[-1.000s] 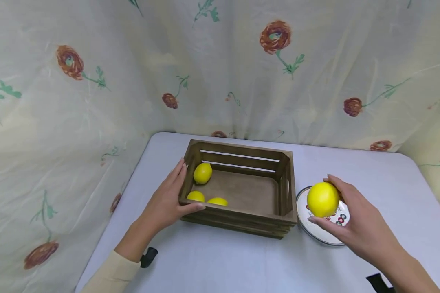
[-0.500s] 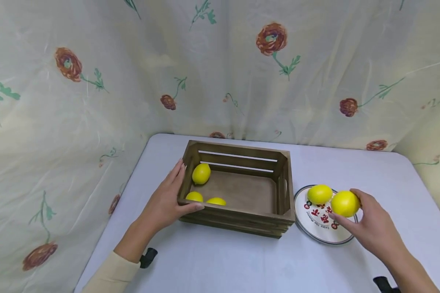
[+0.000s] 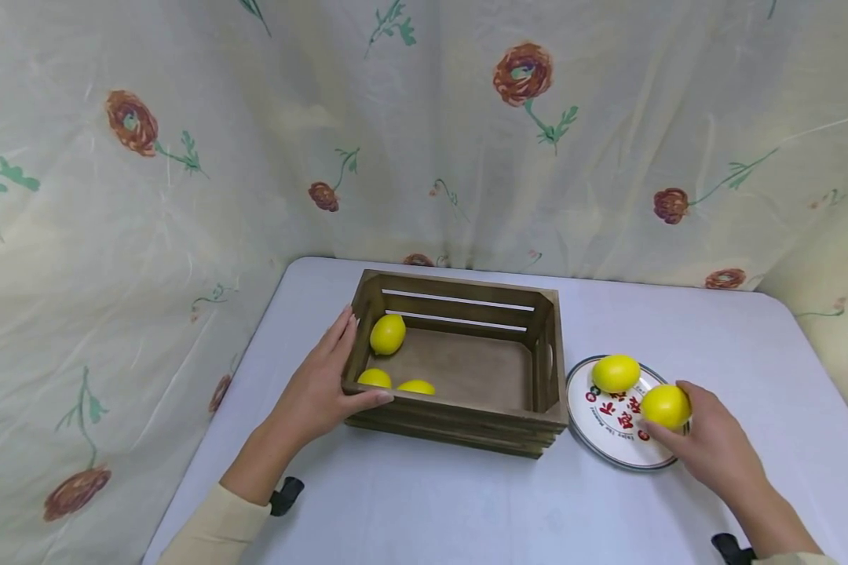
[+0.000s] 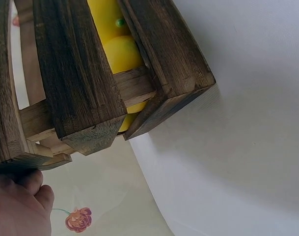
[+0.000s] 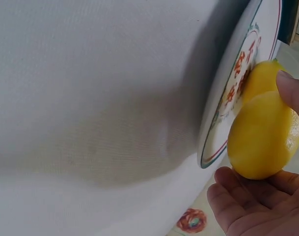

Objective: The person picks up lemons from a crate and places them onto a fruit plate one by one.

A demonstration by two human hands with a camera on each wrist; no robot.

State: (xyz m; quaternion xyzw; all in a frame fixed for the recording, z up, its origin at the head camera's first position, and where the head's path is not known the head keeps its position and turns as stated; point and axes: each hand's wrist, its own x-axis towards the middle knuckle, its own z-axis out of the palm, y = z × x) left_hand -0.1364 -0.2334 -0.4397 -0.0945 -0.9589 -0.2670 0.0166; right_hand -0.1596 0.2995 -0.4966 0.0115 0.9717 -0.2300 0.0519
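Note:
My left hand (image 3: 316, 386) holds the near left corner of a brown wooden crate (image 3: 459, 408), its thumb over the front rim and its fingers along the left side. Several lemons are involved: one lemon (image 3: 388, 335) lies inside at the back left, and two more sit behind the front wall, partly hidden. At the right, my right hand (image 3: 714, 439) grips a lemon (image 5: 262, 135) between thumb and fingers over the right part of a white plate (image 3: 608, 435). Whether this lemon touches the plate I cannot tell. Another lemon (image 3: 615, 373) rests at the plate's back.
A white-covered table (image 3: 431, 510) carries the crate and plate, which stand close together. Behind and at both sides hangs a pale flowered curtain (image 3: 410, 118). Each wrist wears a black strap piece, such as the one by the left wrist (image 3: 286, 496).
My right hand has carried its lemon rightward and then lower, from in front of the plate to its right side. This uncovered the lemon at the plate's back. The left hand stays on the crate.

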